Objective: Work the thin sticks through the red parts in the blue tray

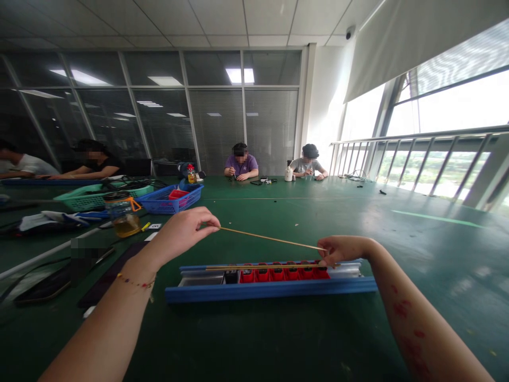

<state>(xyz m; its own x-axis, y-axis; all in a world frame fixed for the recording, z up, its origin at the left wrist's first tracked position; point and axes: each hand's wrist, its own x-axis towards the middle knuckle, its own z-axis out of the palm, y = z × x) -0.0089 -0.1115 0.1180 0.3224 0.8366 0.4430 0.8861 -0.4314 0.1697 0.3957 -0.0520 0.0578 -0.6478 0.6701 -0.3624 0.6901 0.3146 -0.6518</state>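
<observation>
A thin yellowish strip (270,239) is stretched between my two hands, sloping down to the right. My left hand (194,228) pinches its left end, and my right hand (338,249) pinches the right end. Below them lies a blue-edged metal rail (270,293) holding a row of red blocks (277,275) and a dark block (230,277) at the row's left. More thin strips (258,267) lie lengthwise over the blocks, their right ends close beneath my right fingers; whether those fingers touch them I cannot tell.
Left of the rail are a glass jar with amber liquid (124,217), a blue basket (173,200), a green basket (93,197) and a dark phone-like object (43,286). Several people sit farther off around the green table (429,254). A white bottle (288,173) stands at the far side.
</observation>
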